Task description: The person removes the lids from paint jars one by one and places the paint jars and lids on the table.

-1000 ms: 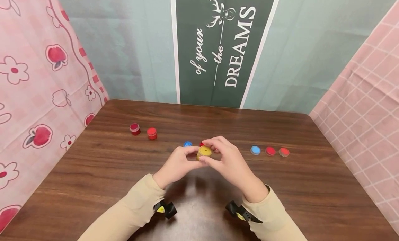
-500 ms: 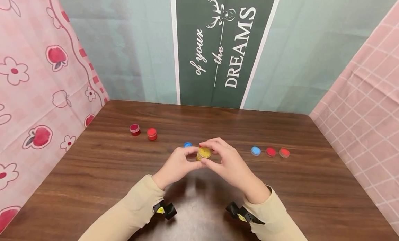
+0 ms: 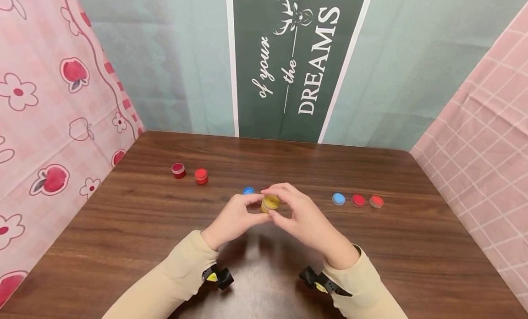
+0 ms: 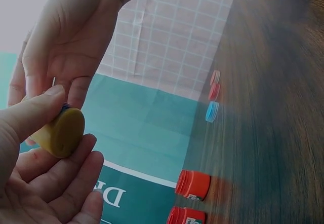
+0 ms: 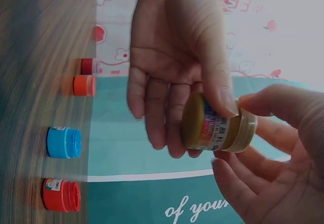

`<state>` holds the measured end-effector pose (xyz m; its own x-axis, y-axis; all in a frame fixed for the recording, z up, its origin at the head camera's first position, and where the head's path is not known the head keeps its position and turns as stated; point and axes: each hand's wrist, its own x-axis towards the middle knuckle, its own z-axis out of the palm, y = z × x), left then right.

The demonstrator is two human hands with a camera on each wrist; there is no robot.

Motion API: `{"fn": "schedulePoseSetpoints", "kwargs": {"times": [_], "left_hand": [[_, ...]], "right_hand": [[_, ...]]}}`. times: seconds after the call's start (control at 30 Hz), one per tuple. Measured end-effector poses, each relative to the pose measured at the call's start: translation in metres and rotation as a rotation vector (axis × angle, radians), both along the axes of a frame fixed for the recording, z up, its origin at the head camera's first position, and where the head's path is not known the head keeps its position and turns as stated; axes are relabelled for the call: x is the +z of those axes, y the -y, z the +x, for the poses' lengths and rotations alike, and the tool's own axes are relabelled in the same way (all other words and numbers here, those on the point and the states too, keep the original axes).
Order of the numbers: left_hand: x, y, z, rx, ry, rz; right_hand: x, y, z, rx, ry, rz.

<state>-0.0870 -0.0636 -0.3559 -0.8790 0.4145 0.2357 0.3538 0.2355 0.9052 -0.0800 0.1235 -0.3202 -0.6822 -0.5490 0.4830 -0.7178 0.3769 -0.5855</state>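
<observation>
Held above the table is a small yellow paint jar point(image 5: 195, 122) with a printed label. My left hand point(image 3: 236, 219) grips its body between thumb and fingers. At the other end my right hand point(image 3: 308, 220) pinches the clear-rimmed lid point(image 5: 248, 132), which sits on the jar. Just beyond the hands stand a lidless blue paint jar point(image 5: 64, 143) and a lidless red paint jar point(image 5: 62, 194), their threaded necks bare. In the head view, the right fingers nearly hide the red one.
Back left on the wooden table point(image 3: 136, 209) stand a lidded dark red jar point(image 3: 178, 171) and a lidded orange-red jar point(image 3: 201, 176). To the right lie a blue lid point(image 3: 338, 199), a red lid point(image 3: 358, 200) and an orange-red lid point(image 3: 376, 201) in a row.
My right fingertips have shifted slightly left around the yellow jar's lid, covering more of the red jar behind. The left hand keeps its hold in nearly the same place.
</observation>
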Motion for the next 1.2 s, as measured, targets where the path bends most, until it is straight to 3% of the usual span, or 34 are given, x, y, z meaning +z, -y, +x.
{"fn": "schedulePoseSetpoints", "kwargs": {"times": [0.07, 0.27, 0.43, 0.6, 0.77, 0.93, 1.1, 1.2], "left_hand": [[0.0001, 0.0001, 0.0001, 0.004, -0.011, -0.006], [0.0017, -0.0004, 0.0001, 0.002, -0.029, -0.015], [0.0018, -0.0008, 0.0004, 0.005, -0.019, -0.023], [0.0026, -0.0009, 0.0007, 0.004, -0.018, -0.017], [0.0025, -0.0009, 0.0005, 0.005, -0.007, -0.014], [0.0041, -0.0001, 0.0013, 0.006, -0.013, -0.013], [0.0032, 0.0001, 0.0007, -0.005, -0.002, -0.004], [0.0029, 0.0002, 0.0002, -0.004, -0.011, -0.008]], "right_hand": [[0.0006, -0.0003, -0.0002, 0.018, -0.003, 0.0], [0.0014, 0.0, -0.0003, -0.039, 0.03, -0.022], [0.0027, -0.0018, 0.0007, 0.018, 0.037, -0.014], [0.0036, -0.001, 0.0005, -0.05, 0.054, -0.015], [0.0031, -0.0021, 0.0006, -0.009, 0.044, -0.008], [0.0031, -0.002, -0.0001, -0.045, 0.057, -0.013], [0.0033, -0.0031, 0.0004, 0.035, 0.055, -0.023], [0.0037, -0.0028, 0.0006, 0.023, 0.054, -0.018]]}}
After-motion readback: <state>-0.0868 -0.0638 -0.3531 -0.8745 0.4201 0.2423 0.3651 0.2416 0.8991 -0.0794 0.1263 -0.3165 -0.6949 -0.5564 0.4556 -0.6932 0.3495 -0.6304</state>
